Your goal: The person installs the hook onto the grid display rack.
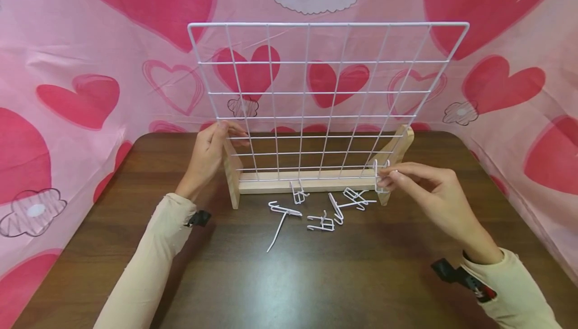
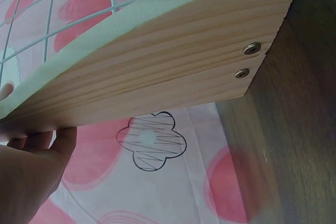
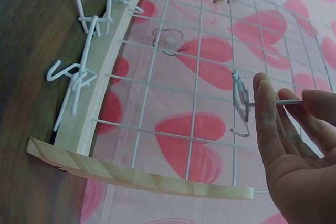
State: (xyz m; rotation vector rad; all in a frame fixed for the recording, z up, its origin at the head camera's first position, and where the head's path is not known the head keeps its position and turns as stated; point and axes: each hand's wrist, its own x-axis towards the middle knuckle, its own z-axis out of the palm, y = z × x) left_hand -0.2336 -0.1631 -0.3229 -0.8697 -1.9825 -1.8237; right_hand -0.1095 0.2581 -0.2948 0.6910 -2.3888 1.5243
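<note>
A white wire grid panel (image 1: 308, 92) stands tilted in a wooden base (image 1: 289, 183) on the table. My left hand (image 1: 205, 151) grips the top of the base's left side piece (image 2: 173, 61), fingers reaching behind it. With my right hand (image 1: 444, 201) I pinch the stem of a white wire hook (image 3: 240, 95) between thumb and fingers. This hook is close to the grid's lower right; whether it touches the wires I cannot tell. Several loose hooks lie before the base, among them a long-armed hook (image 1: 281, 221) and a small looped one (image 1: 321, 222).
The dark wooden table (image 1: 280, 289) extends towards me in front of the hooks. Behind and beside it hangs a pink cloth (image 1: 158, 38) printed with hearts. The base's right side piece (image 1: 403, 144) rises beside my right hand.
</note>
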